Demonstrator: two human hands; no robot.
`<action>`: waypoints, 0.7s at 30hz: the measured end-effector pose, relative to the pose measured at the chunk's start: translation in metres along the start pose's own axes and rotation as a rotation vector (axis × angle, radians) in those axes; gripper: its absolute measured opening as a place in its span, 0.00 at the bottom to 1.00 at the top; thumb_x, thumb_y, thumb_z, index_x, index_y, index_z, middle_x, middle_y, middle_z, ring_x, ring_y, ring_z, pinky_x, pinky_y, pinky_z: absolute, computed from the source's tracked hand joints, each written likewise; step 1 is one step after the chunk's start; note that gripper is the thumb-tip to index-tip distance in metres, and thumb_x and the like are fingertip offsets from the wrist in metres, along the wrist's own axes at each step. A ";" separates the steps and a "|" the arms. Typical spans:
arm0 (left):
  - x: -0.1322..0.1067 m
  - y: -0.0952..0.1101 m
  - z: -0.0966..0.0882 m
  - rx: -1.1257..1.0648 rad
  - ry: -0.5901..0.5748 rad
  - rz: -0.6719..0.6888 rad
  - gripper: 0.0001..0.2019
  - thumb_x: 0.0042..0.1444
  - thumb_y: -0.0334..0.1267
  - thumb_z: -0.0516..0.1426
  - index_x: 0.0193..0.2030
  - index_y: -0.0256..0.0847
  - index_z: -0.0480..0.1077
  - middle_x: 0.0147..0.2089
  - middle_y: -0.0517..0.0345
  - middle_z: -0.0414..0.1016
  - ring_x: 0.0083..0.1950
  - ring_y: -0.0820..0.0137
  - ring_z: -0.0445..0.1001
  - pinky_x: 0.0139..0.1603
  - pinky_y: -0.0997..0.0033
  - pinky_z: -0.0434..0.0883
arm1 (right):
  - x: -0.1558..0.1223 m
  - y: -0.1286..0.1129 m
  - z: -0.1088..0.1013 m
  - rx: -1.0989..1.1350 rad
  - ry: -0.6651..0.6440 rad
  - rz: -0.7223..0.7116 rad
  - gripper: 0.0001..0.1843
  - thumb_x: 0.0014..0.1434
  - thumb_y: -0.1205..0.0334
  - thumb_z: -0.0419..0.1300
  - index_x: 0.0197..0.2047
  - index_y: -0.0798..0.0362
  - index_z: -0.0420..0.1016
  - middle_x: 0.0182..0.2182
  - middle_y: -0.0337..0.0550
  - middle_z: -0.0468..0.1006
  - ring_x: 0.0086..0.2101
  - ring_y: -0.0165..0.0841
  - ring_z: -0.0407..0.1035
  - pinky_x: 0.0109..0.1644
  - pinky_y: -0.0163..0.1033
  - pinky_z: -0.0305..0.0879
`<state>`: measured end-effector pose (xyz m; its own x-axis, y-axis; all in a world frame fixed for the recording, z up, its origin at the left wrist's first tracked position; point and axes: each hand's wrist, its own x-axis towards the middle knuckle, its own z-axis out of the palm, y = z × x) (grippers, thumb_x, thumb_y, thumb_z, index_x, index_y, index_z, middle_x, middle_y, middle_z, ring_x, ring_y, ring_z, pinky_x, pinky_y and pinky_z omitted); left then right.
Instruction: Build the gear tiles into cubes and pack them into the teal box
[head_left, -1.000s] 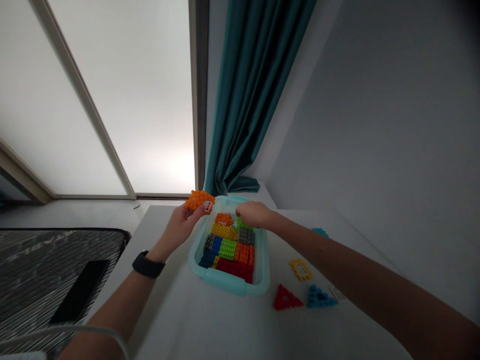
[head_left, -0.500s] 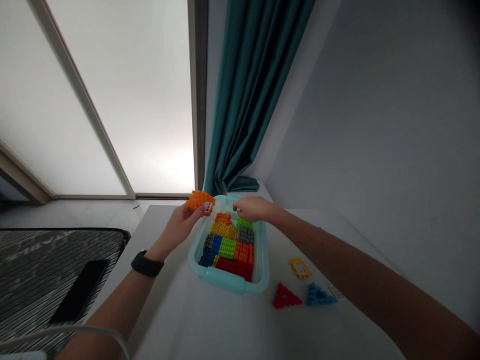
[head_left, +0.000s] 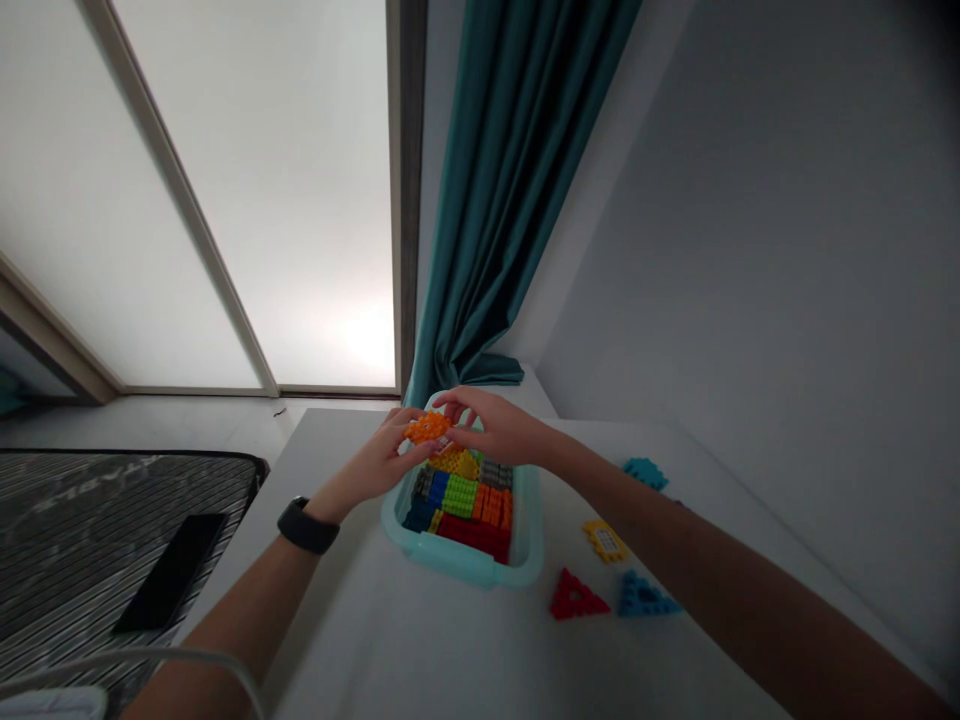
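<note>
A light blue plastic bin sits on the white table, packed with studded building blocks in red, orange, green, blue, grey and yellow. Above its far end both my hands meet on an orange studded block. My left hand, with a black watch on the wrist, grips the block from the left. My right hand pinches it from the right, fingers curled round it.
To the right of the bin lie a red triangular piece, a blue triangular piece, a yellow piece and a teal piece. A dark phone rests on a striped mattress at left. A teal curtain hangs behind.
My left hand has brought the orange block rightwards over the bin's far end. My right hand has lifted from the bin's far rim and taken hold of the block too.
</note>
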<state>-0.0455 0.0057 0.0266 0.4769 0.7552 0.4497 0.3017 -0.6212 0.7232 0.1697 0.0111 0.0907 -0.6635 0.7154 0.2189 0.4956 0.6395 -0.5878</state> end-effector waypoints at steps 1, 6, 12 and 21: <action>0.000 0.000 0.000 -0.005 -0.005 -0.002 0.14 0.65 0.47 0.55 0.49 0.44 0.74 0.51 0.51 0.73 0.54 0.60 0.70 0.59 0.55 0.68 | 0.001 0.000 0.002 0.012 0.007 0.009 0.16 0.61 0.60 0.60 0.53 0.52 0.70 0.44 0.46 0.77 0.41 0.35 0.72 0.42 0.39 0.69; 0.001 -0.006 0.003 0.030 0.017 -0.017 0.15 0.65 0.48 0.54 0.52 0.44 0.73 0.53 0.50 0.73 0.57 0.59 0.69 0.62 0.52 0.66 | 0.005 0.004 -0.002 0.010 -0.018 0.068 0.13 0.60 0.60 0.61 0.48 0.54 0.72 0.41 0.44 0.79 0.40 0.34 0.73 0.41 0.38 0.67; 0.001 -0.003 -0.003 0.111 0.120 -0.034 0.14 0.66 0.44 0.53 0.52 0.43 0.74 0.53 0.49 0.75 0.57 0.59 0.70 0.61 0.51 0.67 | 0.003 0.028 -0.022 -0.283 -0.049 0.199 0.10 0.60 0.62 0.60 0.44 0.56 0.73 0.37 0.45 0.79 0.37 0.36 0.72 0.40 0.37 0.63; -0.001 0.000 -0.004 0.162 0.030 0.026 0.12 0.65 0.41 0.53 0.50 0.43 0.75 0.52 0.49 0.74 0.56 0.61 0.71 0.61 0.52 0.69 | 0.003 0.036 -0.002 -0.555 -0.159 0.278 0.08 0.65 0.62 0.57 0.44 0.56 0.72 0.44 0.53 0.78 0.44 0.40 0.72 0.43 0.37 0.60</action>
<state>-0.0494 0.0062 0.0282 0.4625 0.7428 0.4841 0.4201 -0.6644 0.6181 0.1866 0.0372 0.0724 -0.5219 0.8526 -0.0269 0.8496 0.5167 -0.1058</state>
